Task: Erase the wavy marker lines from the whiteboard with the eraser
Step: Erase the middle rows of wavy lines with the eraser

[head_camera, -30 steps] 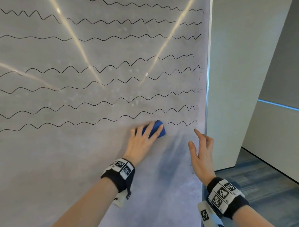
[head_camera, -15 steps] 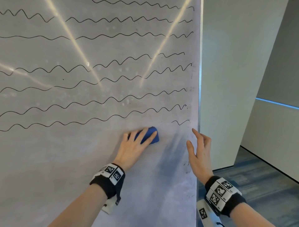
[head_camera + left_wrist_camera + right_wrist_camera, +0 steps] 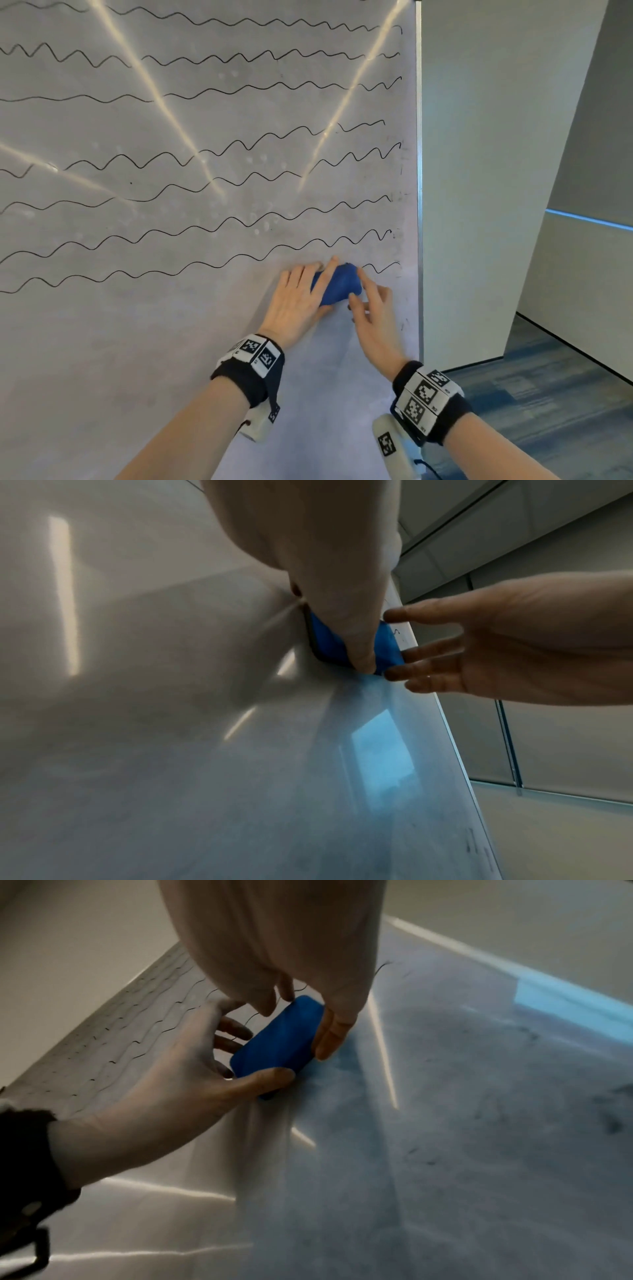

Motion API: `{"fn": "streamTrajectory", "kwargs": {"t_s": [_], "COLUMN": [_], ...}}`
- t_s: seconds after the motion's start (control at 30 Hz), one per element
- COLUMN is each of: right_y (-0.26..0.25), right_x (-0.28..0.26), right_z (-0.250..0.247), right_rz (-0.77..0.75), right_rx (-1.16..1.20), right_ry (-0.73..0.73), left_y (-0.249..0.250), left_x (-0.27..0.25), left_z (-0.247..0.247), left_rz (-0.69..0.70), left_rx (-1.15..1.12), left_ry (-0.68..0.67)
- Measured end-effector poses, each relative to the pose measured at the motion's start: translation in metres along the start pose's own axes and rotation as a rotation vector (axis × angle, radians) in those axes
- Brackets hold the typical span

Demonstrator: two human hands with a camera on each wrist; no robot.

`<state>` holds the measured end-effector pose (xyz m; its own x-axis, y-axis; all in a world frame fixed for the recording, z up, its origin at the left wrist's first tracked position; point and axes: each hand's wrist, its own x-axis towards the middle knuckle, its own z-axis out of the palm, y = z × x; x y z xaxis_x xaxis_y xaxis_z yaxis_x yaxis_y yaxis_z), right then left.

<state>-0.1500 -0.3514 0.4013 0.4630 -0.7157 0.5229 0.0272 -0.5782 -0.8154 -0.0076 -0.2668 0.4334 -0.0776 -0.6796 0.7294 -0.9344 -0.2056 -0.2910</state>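
The whiteboard (image 3: 171,342) stands upright, its right edge beside a pale wall (image 3: 496,171), with black wavy marker lines (image 3: 219,236) crossing its upper part and smudged grey below. The left hand (image 3: 294,301) presses the blue eraser (image 3: 339,284) flat against the board on the lowest line, fingers and thumb clamped round it. The right hand (image 3: 373,308) reaches its spread fingers to the eraser's right side, thumb and fingertips touching it.
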Motion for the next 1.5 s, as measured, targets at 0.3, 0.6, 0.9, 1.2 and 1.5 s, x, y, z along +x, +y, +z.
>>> {"fn": "streamTrajectory", "kwargs": {"t_s": [0.3, 0.6, 0.9, 1.2, 1.5], "right_y": [-0.025, -0.014, -0.003, 0.033, 0.02], "right_x": [0.009, 0.026, 0.026, 0.037, 0.016], "right_z": [0.052, 0.044, 0.046, -0.005, 0.032], "right_rz": [0.051, -0.143, -0.199, -0.093, -0.316], "right_rx": [0.032, -0.326, -0.432, -0.443, -0.532], "right_ry": [0.206, 0.293, 0.405, 0.512, 0.344], "left_y": [-0.056, -0.064, -0.063, -0.065, -0.059], "left_x": [-0.062, -0.069, -0.072, -0.072, -0.071], "left_z": [-0.021, -0.025, -0.012, -0.006, 0.002], "left_rz": [-0.035, -0.023, 0.087, 0.073, 0.015], "left_rx": [0.094, 0.123, 0.152, 0.187, 0.191], "left_ry": [-0.03, -0.128, -0.154, -0.139, -0.139]}}
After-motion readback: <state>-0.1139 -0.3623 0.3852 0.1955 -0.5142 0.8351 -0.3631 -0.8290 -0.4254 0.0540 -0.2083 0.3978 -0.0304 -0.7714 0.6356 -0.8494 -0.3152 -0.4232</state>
